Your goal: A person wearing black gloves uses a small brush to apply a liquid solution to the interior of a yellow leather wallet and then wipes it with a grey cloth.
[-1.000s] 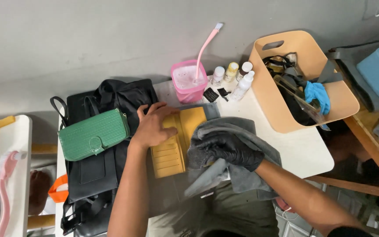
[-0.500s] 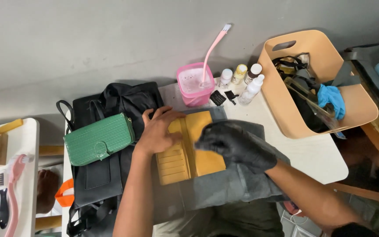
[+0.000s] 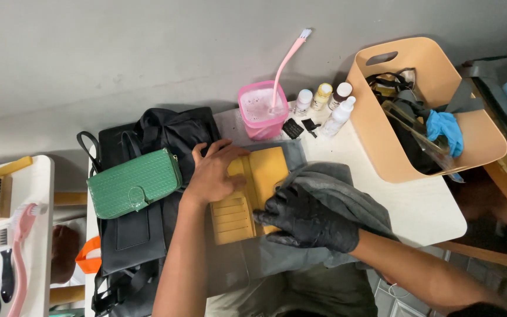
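- Green clutch (image 3: 133, 183) lies on black bags (image 3: 148, 176), left part of the worktop (image 3: 418, 205); untouched.
- Left hand (image 3: 212, 174), bare, fingers spread flat, pins the open yellow wallet (image 3: 247, 196) at the worktop's middle.
- Right hand (image 3: 309, 220), black-gloved, fingers curled around a grey cloth (image 3: 335, 194), pressed to the wallet's right half.
- Judgement: wiping under way; card-slot side looks not yet reached.
- Pink tub of suds (image 3: 261, 110) with brush stands behind.
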